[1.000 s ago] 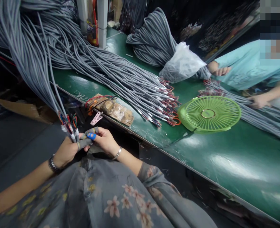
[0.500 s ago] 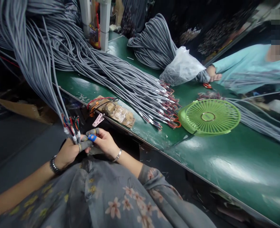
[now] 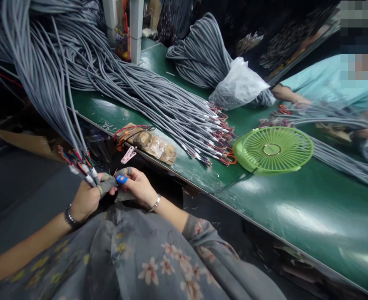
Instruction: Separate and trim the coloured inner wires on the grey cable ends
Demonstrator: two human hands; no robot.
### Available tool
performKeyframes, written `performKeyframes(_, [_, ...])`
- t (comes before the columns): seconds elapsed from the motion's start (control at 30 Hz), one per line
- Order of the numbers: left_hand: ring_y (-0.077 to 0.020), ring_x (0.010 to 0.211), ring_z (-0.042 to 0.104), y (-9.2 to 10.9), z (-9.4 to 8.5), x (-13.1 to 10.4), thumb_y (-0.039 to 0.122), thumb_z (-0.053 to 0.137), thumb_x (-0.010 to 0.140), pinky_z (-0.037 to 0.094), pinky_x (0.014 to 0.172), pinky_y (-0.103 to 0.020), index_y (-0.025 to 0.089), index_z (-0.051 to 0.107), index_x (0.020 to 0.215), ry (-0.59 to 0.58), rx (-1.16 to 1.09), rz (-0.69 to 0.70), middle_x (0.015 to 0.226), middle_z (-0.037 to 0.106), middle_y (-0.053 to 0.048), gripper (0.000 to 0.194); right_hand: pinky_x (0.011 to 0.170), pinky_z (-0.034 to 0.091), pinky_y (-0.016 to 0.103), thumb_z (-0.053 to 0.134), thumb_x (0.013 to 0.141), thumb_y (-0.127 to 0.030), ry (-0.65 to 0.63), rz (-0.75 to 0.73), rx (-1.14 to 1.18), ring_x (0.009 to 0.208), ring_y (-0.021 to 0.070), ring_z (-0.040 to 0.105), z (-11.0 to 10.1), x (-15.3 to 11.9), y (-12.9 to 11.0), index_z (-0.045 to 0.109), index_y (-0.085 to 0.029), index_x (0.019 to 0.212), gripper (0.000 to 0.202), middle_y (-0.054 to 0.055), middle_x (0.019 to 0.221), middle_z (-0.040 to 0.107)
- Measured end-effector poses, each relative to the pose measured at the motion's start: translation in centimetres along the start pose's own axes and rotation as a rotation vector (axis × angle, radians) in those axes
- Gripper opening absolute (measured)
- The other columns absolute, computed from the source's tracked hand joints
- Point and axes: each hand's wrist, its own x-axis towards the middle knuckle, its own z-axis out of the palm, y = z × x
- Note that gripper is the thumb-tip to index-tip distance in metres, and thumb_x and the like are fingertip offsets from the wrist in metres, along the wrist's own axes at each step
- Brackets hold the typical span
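Note:
My left hand [image 3: 88, 196] is closed around the ends of several grey cables [image 3: 85, 175], whose white-banded tips fan out into coloured wires. Those cables hang down from a large grey bundle [image 3: 37, 79] at the upper left. Fingertip to fingertip with it, my right hand [image 3: 138, 186] pinches in front of my lap. Thin coloured wires [image 3: 114, 172] poke up between the two hands, and the right fingers appear closed on them. Grey covers wrap some of my fingertips, and a blue band [image 3: 121, 179] circles a right finger.
On the green table [image 3: 296, 216] lie a long heap of grey cables [image 3: 171, 104], a green fan [image 3: 273, 150] and a taped wooden block [image 3: 154, 146]. A pink clip [image 3: 128, 155] hangs at the edge. Across the table, a co-worker's arm [image 3: 292, 95] reaches over cables beside a plastic bag [image 3: 242, 83].
The cable ends in my left hand have tilted to the left and spread apart. Thin wires now show between my hands. The co-worker's hand has moved right, away from the bag.

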Motion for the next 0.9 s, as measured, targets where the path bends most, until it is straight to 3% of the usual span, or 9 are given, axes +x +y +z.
performKeyframes(0.33, [-0.0237,0.061,0.069,-0.5,-0.1,0.1,0.061,0.091,0.073,0.057,0.066,-0.036,0.027,0.073,0.053,0.031,0.049,0.020,0.057,0.075,-0.005,0.044,0.058,0.048,0.026,0.106,0.066,-0.054,0.058,0.018,-0.023,0.058,0.0111,0.054,0.0,0.5,0.6,0.065,-0.023,0.074,0.052,-0.005,0.066,0.065])
performKeyframes(0.47, [-0.0238,0.064,0.071,-0.3,0.0,0.1,0.062,0.091,0.075,0.059,0.070,-0.037,0.027,0.071,0.051,0.055,0.035,0.013,0.060,0.075,-0.006,0.047,0.057,0.047,0.025,0.105,0.063,-0.057,0.103,-0.003,0.022,0.058,0.0102,0.051,-0.1,0.6,0.7,0.062,-0.024,0.072,0.056,-0.007,0.064,0.063])
performKeyframes(0.67, [-0.0223,0.060,0.068,-0.5,0.0,0.1,0.058,0.089,0.075,0.056,0.066,-0.035,0.026,0.073,0.053,0.032,0.037,0.011,0.057,0.073,-0.005,0.042,0.060,0.048,0.025,0.109,0.061,-0.054,0.009,0.055,0.013,0.060,0.0106,0.057,0.0,0.5,-0.1,0.072,-0.022,0.083,0.053,-0.004,0.072,0.069])
performKeyframes(0.9, [-0.0215,0.059,0.067,-1.0,-0.3,0.3,0.056,0.090,0.073,0.053,0.066,-0.034,0.026,0.075,0.053,-0.012,0.090,-0.004,0.057,0.075,-0.005,0.040,0.061,0.050,0.027,0.109,0.062,-0.055,0.031,0.053,-0.041,0.058,0.0129,0.062,0.4,0.9,-0.1,0.065,-0.023,0.075,0.056,-0.005,0.064,0.067])
